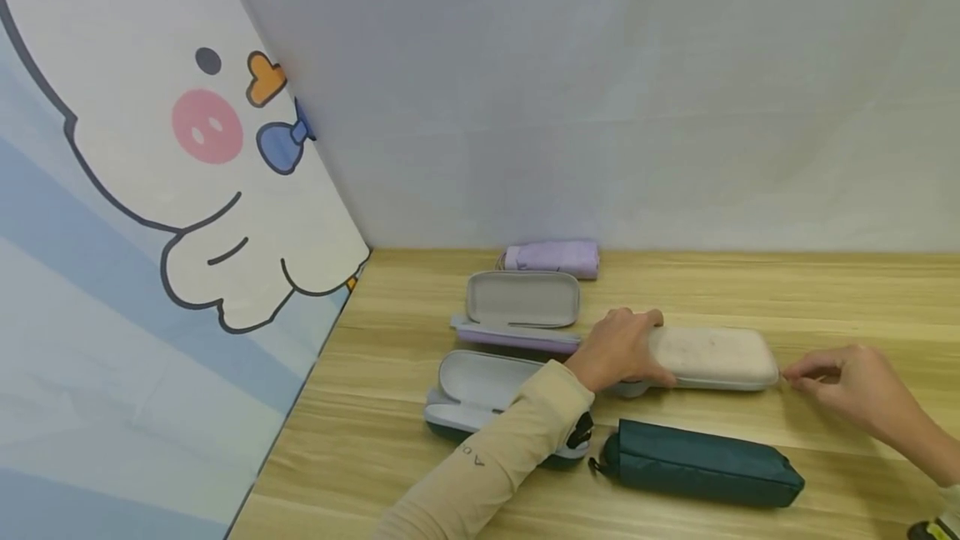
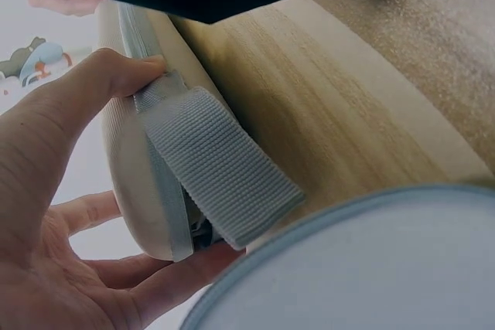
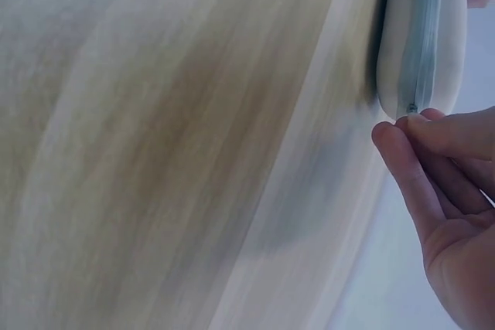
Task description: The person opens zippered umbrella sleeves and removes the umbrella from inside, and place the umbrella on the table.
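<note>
A beige zip case (image 1: 716, 355) with a grey zip band lies lengthwise between my two hands. My left hand (image 1: 618, 348) grips its left end; in the left wrist view the thumb presses by the zip band, beside a ribbed grey strap (image 2: 224, 164), and the other fingers reach round the far side. At the opposite end my right hand (image 1: 858, 386) pinches the small zip pull (image 3: 412, 109) between thumb and forefinger. The zip band looks closed near that pull, while a dark gap shows beside the strap at the left end.
Left of the beige case, a purple case (image 1: 517, 337) and a dark green case (image 1: 480, 377) lie open, showing grey linings. A folded lilac bundle (image 1: 555, 258) rests behind them. In front lies a long dark green pouch (image 1: 705, 463). A pale wall (image 1: 600, 107) borders the wooden table (image 1: 337, 457).
</note>
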`<state>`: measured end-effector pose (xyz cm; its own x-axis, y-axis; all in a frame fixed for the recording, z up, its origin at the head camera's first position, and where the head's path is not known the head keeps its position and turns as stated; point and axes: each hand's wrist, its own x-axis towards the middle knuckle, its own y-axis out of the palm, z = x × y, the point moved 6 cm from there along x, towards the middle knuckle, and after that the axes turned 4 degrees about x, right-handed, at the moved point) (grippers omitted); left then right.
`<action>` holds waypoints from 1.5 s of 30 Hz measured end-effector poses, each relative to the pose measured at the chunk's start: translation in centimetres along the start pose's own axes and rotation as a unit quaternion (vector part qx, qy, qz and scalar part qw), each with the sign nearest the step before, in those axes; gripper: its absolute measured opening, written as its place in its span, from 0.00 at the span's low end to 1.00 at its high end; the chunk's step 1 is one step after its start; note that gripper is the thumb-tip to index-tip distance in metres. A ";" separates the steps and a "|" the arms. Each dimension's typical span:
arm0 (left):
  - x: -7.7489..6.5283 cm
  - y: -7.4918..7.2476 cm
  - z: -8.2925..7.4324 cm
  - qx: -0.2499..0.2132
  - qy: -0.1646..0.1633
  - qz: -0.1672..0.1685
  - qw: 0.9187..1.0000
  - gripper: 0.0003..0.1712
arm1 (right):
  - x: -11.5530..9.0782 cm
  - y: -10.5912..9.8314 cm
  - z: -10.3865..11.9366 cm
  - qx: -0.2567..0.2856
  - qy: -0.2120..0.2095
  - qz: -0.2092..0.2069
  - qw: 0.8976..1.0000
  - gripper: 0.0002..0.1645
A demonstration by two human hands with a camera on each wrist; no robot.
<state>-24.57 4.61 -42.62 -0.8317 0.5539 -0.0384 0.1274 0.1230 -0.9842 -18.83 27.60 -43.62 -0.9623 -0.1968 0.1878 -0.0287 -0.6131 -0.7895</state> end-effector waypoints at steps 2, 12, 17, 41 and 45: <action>0.0 0.1 0.0 0.002 0.000 0.001 1.000 0.44 | -0.1 0.0 0.0 0.001 0.004 0.002 1.000 0.07; 0.2 0.1 0.0 0.004 -0.003 0.003 1.000 0.44 | -0.6 0.3 0.2 0.014 0.009 0.001 1.000 0.07; 0.3 0.2 0.0 0.006 -0.004 0.002 1.000 0.44 | -0.9 0.6 0.5 0.019 0.010 0.007 1.000 0.07; 0.4 0.2 0.0 0.009 -0.002 0.006 1.000 0.43 | -1.3 1.6 2.0 0.059 0.020 0.033 0.998 0.04; 0.4 0.2 -0.1 0.016 0.000 0.018 1.000 0.43 | -1.2 1.6 2.1 0.064 0.031 0.036 0.997 0.02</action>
<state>-24.83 4.92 -42.84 -0.8275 0.5567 -0.0731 0.1391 0.0771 -0.9873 -17.12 25.21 -43.89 -0.9757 -0.1982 0.0929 0.0724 -0.6927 -0.7176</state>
